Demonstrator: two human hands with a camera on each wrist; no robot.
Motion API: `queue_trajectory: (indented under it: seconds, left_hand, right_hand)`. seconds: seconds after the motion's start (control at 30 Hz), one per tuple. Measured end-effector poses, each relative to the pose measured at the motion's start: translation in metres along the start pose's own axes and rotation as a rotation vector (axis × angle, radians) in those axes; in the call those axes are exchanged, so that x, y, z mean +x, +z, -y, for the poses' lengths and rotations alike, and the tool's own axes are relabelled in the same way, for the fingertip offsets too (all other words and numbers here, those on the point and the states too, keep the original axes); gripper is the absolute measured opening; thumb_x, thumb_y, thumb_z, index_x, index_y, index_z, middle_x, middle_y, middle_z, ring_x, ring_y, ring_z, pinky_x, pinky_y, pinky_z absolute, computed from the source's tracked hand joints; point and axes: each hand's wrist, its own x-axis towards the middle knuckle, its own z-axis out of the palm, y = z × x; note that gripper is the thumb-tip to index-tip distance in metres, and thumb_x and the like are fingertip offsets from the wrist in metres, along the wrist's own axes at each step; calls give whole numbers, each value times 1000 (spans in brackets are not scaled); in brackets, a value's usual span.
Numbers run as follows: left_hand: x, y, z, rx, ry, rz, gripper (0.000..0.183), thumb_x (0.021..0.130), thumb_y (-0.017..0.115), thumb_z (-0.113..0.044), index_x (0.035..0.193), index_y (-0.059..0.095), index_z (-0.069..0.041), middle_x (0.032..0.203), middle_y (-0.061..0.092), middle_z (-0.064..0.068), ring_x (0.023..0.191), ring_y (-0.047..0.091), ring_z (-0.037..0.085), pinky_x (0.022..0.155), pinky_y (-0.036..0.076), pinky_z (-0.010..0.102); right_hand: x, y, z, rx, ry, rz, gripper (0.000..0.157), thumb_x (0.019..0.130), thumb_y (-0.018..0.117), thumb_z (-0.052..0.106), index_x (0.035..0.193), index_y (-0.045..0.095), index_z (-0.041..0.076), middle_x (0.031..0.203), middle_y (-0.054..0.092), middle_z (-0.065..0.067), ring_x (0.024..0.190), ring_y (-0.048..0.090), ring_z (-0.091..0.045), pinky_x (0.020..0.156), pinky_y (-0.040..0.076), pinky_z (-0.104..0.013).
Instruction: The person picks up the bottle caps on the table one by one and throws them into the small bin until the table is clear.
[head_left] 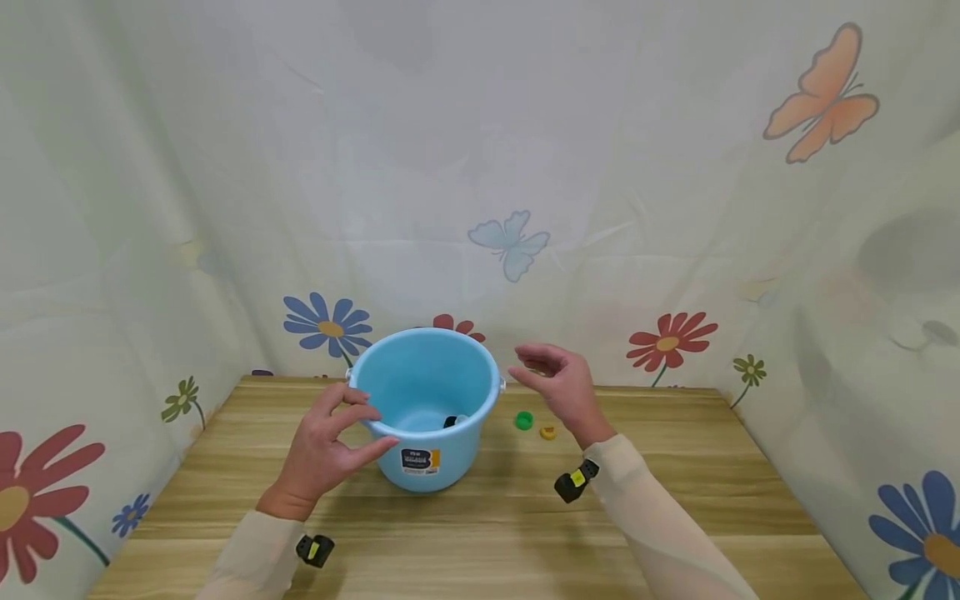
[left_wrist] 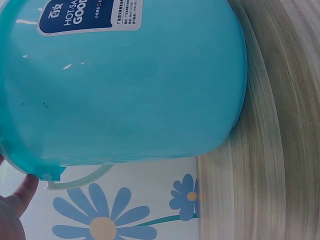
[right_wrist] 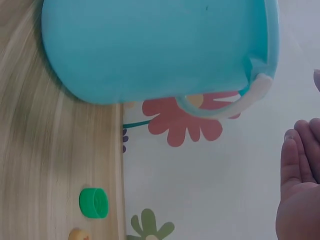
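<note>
A light blue bucket (head_left: 431, 462) with a label on its front stands upright on the table. My left hand (head_left: 322, 450) holds its rim at the left front, with the thumb lower on the outside. In the left wrist view, a fingertip (left_wrist: 31, 182) touches the rim beside the handle mount. Inside the bucket lie a small black object (head_left: 450, 422) and a whitish one (head_left: 461, 418), both partly hidden by the rim. To the right of the bucket, my right hand (head_left: 558, 383) is raised, fingers loosely bent and thumb apart, with nothing visible between them.
On the wooden table (head_left: 645, 500), a green bottle cap (head_left: 524, 420) and a yellow cap-like piece (head_left: 548, 433) lie below my right hand. The bucket's white handle (right_wrist: 225, 110) hangs at the back. A flower-printed curtain (head_left: 420, 150) surrounds the table.
</note>
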Motion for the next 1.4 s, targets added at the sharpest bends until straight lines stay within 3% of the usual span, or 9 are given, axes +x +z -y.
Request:
queue_trajectory:
  seconds: [0.53,0.77,0.9,1.13,1.4]
  left_hand:
    - [0,-1,0,0,-1,-2,38,67,96,-36,92,75,-19,106,58,2,114,59,28,91,60,57]
    - [0,-1,-1,-9,0,1,38,65,98,-31,92,74,-18,106,58,3,115,60,31,90,61,57]
    - [0,0,-1,-9,-5,4,38,63,98,-28,92,74,-19,106,58,2,115,60,31,90,60,57]
    - [-1,1,1,-3,4,-6,39,62,99,-27,91,74,-20,105,59,2,114,61,32,87,61,58]
    - [-1,1,1,-4,0,-1,40,61,99,-27,91,74,-20,106,59,2,115,61,31,89,61,57]
  right_hand:
    - [-7,-16,-27,-25,45,-50,43,84,85,36,120,73,14,124,73,-7,116,67,-29,95,58,-17]
    - [-9,-21,-43,-7,85,-47,51,85,85,32,125,70,4,127,71,-11,124,63,-40,94,58,-17]
    - [-12,-25,-53,-25,124,-55,50,85,85,33,124,71,6,127,71,-9,123,63,-38,93,57,-16]
    - [-16,-30,-67,-64,196,-54,45,84,85,36,122,73,14,126,71,-7,118,66,-25,97,59,-26]
    - [-20,-34,-91,-98,217,-57,46,85,85,32,123,72,9,129,69,-17,119,67,-29,101,59,-35]
